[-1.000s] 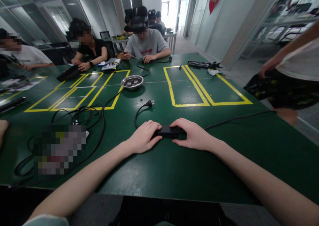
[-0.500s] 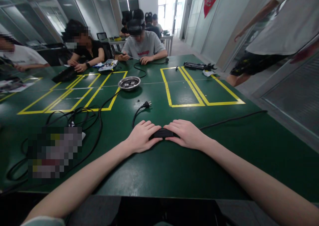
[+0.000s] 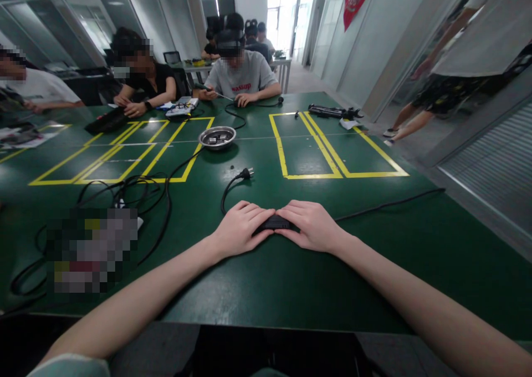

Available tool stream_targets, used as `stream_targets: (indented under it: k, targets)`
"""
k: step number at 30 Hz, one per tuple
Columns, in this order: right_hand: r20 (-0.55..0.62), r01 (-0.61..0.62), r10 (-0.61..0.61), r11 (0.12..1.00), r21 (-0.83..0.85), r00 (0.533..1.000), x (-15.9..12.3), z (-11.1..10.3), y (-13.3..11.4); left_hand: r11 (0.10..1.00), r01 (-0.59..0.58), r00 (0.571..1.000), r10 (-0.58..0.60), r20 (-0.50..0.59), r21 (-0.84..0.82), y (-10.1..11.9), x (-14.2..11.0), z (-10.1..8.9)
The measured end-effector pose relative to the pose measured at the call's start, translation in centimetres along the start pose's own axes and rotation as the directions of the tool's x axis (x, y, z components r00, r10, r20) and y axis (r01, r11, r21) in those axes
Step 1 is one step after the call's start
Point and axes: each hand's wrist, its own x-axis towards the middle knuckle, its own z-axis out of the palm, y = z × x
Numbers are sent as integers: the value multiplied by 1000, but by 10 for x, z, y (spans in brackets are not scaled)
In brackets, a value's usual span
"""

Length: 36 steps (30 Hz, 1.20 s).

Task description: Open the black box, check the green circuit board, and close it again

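Observation:
A small black power adapter [image 3: 275,223] lies low over the table near its front edge, mostly covered by my fingers. My left hand [image 3: 243,228] grips its left end, thumb below and fingers on top. On the other end my right hand [image 3: 310,225] is closed in the same way, and the two hands' fingertips almost meet. Past my left hand a black cord curves up to a plug [image 3: 246,173] with bare prongs. Another black cable [image 3: 386,204] runs out from behind my right hand toward the table's right side.
Yellow tape outlines [image 3: 312,176] mark the green table [image 3: 216,305]. Beyond the plug sits a metal bowl [image 3: 217,146] with small metal parts. Coiled black cable [image 3: 141,186] and a blurred-out item [image 3: 97,249] lie left. A black tripod-like object [image 3: 332,112] is far right. Several people sit opposite; one stands right.
My left hand has shifted slightly right along the adapter, narrowing the gap between my hands. The standing person at the right has moved farther right.

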Motion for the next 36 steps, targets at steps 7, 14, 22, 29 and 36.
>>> stream_targets:
  k: [7,14,22,29,36]
  targets:
    - [-58,85,-81,994,64,995,-2,-4,6,992,88,996,-88,5,-87,1,-1,-2]
    - [-153,215,-241,962,-169,958,-7,-3,4,739,532,845,-438,306,-412,2,6,-12]
    - [74,-53,46,993,103,996,-6,-1,6,654,514,855,-444,268,-555,-5,4,-14]
    - [64,-309,306,889,338,950,1,2,-7,934,264,964,-263,35,-239,0,1,-12]
    - [-18,-175,187,948,264,982,2,4,-6,965,241,968,-231,96,-107,0,-2,-3]
